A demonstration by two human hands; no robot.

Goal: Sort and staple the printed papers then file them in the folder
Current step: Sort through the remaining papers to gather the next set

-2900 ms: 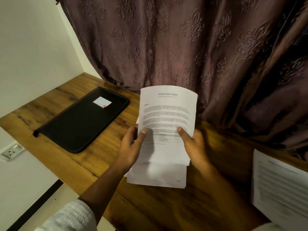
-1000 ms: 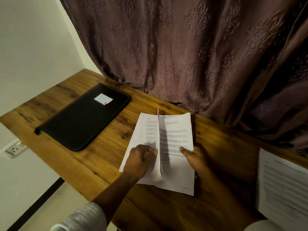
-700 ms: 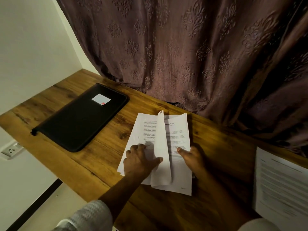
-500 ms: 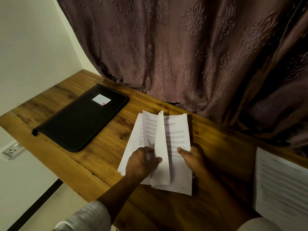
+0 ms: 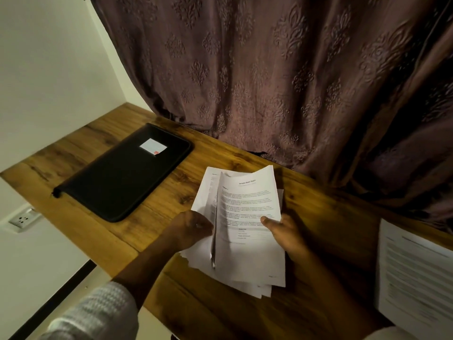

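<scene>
Head view. A brown patterned curtain (image 5: 269, 82) fills the frame from 10 to 3 o'clock and hangs down to the table's far edge. The wooden table (image 5: 81, 153) runs on a diagonal from 9 to 5 o'clock. A black folder (image 5: 122, 175) lies flat and closed at 9 o'clock, well apart from the papers.

The stack of printed papers (image 5: 247, 217) sits at centre, low over the table, its bottom edges fanned. I cannot tell whether they touch the wood. The top page is headed "Sample Health Report". A separate printed sheet (image 5: 414, 273) lies at 4 o'clock, cut off by the frame.

The left hand (image 5: 191, 229) has its fingers curled and grips the stack's left sheets, parting them from the rest. The right hand (image 5: 286, 231) holds the right side, thumb on the top page and fingers underneath.

A white label (image 5: 153, 146) sits at the folder's far end. A wall socket (image 5: 23, 219) is at 8 o'clock.
</scene>
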